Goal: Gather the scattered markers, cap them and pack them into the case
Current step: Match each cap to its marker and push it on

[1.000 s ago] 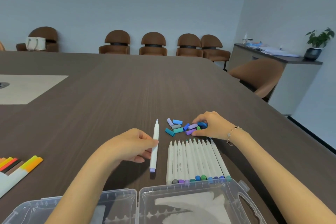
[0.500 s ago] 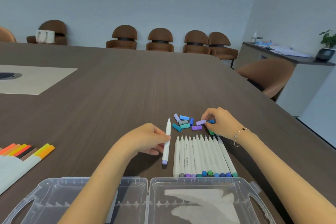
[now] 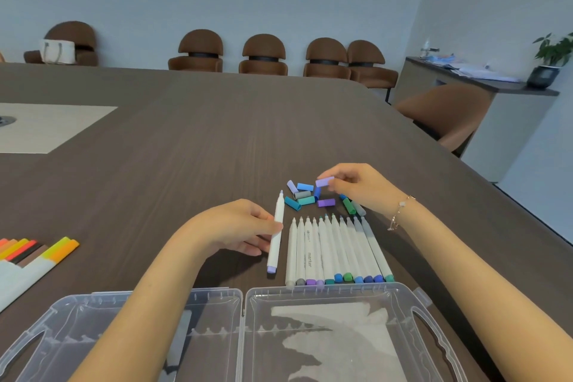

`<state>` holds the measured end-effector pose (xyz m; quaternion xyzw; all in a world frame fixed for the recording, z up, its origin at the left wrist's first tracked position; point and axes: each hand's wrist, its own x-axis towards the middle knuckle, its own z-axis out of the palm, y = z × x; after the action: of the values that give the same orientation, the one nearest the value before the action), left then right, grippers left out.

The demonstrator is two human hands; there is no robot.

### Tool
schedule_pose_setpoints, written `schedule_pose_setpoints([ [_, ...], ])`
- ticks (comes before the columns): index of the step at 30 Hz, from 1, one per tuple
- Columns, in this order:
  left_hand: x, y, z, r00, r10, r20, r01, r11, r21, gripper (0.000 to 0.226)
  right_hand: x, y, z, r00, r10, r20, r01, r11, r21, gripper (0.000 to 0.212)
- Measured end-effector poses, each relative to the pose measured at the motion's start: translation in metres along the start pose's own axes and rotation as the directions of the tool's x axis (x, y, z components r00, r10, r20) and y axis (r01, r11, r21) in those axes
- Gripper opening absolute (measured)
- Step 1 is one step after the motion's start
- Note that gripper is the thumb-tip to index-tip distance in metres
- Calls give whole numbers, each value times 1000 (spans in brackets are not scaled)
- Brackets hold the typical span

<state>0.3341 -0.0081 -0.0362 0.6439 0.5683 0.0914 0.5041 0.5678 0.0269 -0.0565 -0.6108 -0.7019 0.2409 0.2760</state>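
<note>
Now the left hand (image 3: pixel 235 228) holds an uncapped white marker (image 3: pixel 277 234) just off the left side of the row of white markers (image 3: pixel 336 250), its grip clamped round the barrel near the middle, thumb on top and fingers curled beneath. That marker points away from the person, lilac tip at the far end and lilac end plug toward the case. The right hand (image 3: pixel 361 187) is raised a little above the counter (image 3: pixel 192 146) beyond the row, its grip pinching a lilac cap (image 3: pixel 325 181) between thumb and fingertips. A thin bracelet (image 3: pixel 400 212) hangs at that wrist.

The row lies on the counter with tips pointing away and coloured end plugs toward the clear plastic case (image 3: pixel 245 298), which lies open just on the near side of the row, both halves flat. Beyond the row sits a loose cluster of caps (image 3: pixel 302 195) in blue, teal, grey and purple; a darker purple cap (image 3: pixel 326 202) lies at its near right, and a green cap (image 3: pixel 348 205) lies partly under the right hand. Well to the left of the row, a second set of markers with orange, yellow, red and brown caps (image 3: pixel 37 250) lies fanned on the counter. Brown chairs (image 3: pixel 263 56) line the wall beyond the counter.
</note>
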Motion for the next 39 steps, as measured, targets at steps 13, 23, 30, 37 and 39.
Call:
schedule_pose_setpoints([
  [13, 1, -2, -2, 999, 42, 4, -42, 999, -14, 7, -8, -19, -5, 992, 77, 98, -120, 804, 582, 19],
  [23, 1, -2, -3, 999, 42, 19, -41, 997, -59, 9, -7, -16, -2, 986, 95, 139, -168, 619, 767, 18],
  [30, 6, -7, -5, 999, 13, -32, -14, 1000, -23, 6, -5, -7, 3, 990, 133, 54, -140, 810, 570, 31],
  [37, 8, -7, -3, 1000, -1, -27, 0, 1000, -25, 5, -1, -4, 6, 991, 130, -20, -116, 932, 342, 20],
  [39, 8, -7, -4, 1000, -3, -28, 2, 1000, -23, 4, 0, -2, 6, 993, 115, -16, -105, 950, 293, 23],
])
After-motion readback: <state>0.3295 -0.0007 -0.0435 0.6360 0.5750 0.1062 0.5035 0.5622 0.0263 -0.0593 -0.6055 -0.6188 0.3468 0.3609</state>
